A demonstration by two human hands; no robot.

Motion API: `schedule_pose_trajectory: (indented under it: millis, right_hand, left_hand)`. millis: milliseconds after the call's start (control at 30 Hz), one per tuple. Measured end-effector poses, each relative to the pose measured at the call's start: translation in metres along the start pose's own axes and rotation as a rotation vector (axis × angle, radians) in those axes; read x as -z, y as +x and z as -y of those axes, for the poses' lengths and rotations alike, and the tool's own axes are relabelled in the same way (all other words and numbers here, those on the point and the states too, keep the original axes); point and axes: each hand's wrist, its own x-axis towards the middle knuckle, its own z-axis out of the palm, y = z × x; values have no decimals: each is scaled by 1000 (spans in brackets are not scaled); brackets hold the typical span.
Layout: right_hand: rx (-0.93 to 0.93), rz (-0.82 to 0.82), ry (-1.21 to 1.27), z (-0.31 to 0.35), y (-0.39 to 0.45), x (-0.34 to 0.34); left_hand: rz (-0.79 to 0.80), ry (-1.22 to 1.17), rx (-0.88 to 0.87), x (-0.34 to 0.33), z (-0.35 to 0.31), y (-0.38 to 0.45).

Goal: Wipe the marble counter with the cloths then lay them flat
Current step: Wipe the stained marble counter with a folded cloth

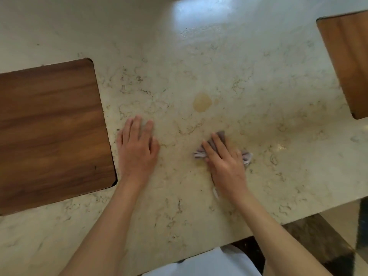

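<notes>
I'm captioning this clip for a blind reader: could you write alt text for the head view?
Seen from above, a person's right hand presses a crumpled grey cloth onto a cream marble counter, just below a round yellowish stain. The left hand lies flat and empty beside a wooden inset panel.

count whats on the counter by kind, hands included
hands: 2, left hand flat on the counter, right hand pressing on the cloth
cloths: 1, grey cloth bunched under the right hand
wood boards: 2, left board, right board
stains: 1, yellowish stain
total: 6
</notes>
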Motion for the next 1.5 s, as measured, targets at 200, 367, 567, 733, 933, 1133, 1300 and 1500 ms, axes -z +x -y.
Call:
schedule_pose_trajectory:
  millis: [200, 367, 567, 733, 933, 1133, 1300, 1500]
  right_hand:
    - [-413, -102, 70, 29, 39, -4]
    - [-96, -60, 114, 89, 16, -19]
    - [260, 50, 39, 12, -35, 3]
    - [-419, -85, 6, -20, 24, 9]
    - [14, -33, 82, 108, 14, -25]
    - [372, 45, 76, 69, -3, -16]
    - [81, 0, 6, -28, 1, 7]
    - [-453, -65, -29, -113, 39, 26]
  left_hand:
    - [-32, -96, 24, 1, -2, 0]
    - [-95, -258, 8, -2, 8, 0]
    - [-20, -51, -69, 3, 16, -3]
    - [24, 151, -73, 3, 34, -15]
    - [-33, 73, -6, -2, 33, -41]
    - [-65, 84, -16, 1, 29, -60]
    - [-25, 53, 50, 3, 23, -60]
    - [-50, 49, 98, 0, 12, -59]
